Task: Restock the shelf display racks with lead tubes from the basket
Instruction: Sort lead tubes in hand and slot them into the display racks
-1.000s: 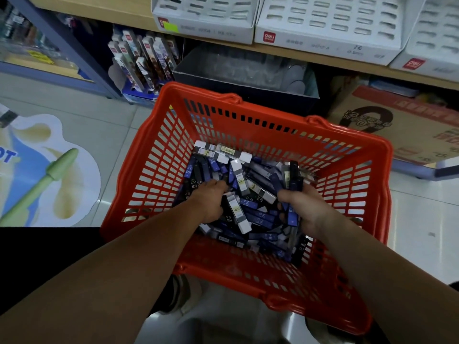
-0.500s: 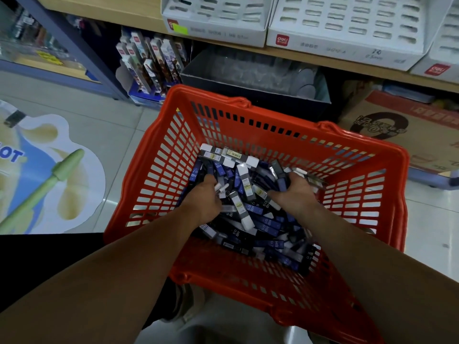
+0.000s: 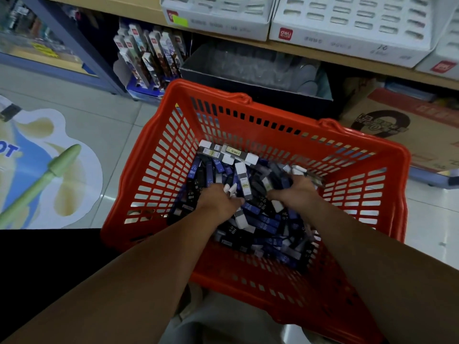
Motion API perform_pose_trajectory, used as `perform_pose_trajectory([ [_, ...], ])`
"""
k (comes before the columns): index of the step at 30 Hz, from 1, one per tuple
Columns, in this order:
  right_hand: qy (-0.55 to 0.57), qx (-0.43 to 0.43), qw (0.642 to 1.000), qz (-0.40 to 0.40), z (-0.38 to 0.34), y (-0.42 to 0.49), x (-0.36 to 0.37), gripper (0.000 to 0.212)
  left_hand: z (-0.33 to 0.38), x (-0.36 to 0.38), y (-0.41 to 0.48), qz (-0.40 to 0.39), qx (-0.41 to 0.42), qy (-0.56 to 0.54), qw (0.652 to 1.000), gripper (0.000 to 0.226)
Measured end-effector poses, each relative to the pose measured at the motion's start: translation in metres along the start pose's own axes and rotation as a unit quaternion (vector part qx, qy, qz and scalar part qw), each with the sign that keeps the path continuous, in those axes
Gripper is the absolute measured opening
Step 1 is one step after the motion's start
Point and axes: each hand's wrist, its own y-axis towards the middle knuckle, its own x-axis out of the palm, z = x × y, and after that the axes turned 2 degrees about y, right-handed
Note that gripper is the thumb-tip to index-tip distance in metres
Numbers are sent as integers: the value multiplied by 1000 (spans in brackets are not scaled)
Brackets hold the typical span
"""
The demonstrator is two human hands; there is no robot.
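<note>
View down into a red basket [image 3: 273,112] in front of a shelf [image 3: 298,49]. A loose heap of lead tubes [image 3: 263,219], dark blue, black and white, covers the basket's bottom. Both hands are down in the heap. The left hand [image 3: 218,202] is curled round a few tubes, their white ends poking out past the fingers. The right hand [image 3: 296,194] has its fingers buried among tubes; whether it grips any cannot be told. White racks [image 3: 347,23] with empty slots sit on the shelf above. To gather well, it seems best to line tubes up the same way in each fist, take a manageable bunch, and sort by printed grade before lifting.
</note>
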Motion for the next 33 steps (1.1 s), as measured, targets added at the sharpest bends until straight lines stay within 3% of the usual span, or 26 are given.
perform_pose_trajectory([
  [3, 119, 23, 993, -16, 3, -14, -8, 12, 10, 5, 1, 12, -26, 61, 998, 54],
  [6, 178, 27, 982, -57, -1, -25, -12, 9, 12, 6, 1, 23, -45, 79, 996, 56],
  [8, 199, 19, 977, -74, -3, -30, -12, 6, 7, 4, 0, 33, -62, 54, 996, 60],
  [11, 248, 8, 966, -76, 2, -31, -8, 20, -3, -1, 1, 25, -101, 10, 995, 68],
  [15, 282, 24, 956, -73, -2, -36, -10, 18, -7, -8, 2, 9, -110, -113, 987, 49],
  [21, 313, -5, 946, -85, -27, -49, -17, 15, 15, -34, -22, -33, -48, -204, 977, 32],
  [23, 328, -13, 939, -98, -42, -59, -17, 17, 24, -50, -34, -35, -24, -212, 976, 48],
  [25, 380, -18, 918, -116, -58, -72, -17, 9, 36, -68, -51, -45, 3, -222, 974, 49],
  [28, 438, -50, 888, -129, -86, -99, -22, 12, 50, -94, -81, -104, 49, -275, 955, 23],
  [30, 462, -83, 873, -134, -105, -121, -28, 15, 58, -107, -103, -130, 78, -307, 940, 19],
  [33, 494, -131, 850, -129, -134, -155, -38, 16, 71, -126, -140, -100, 155, -277, 943, 7],
])
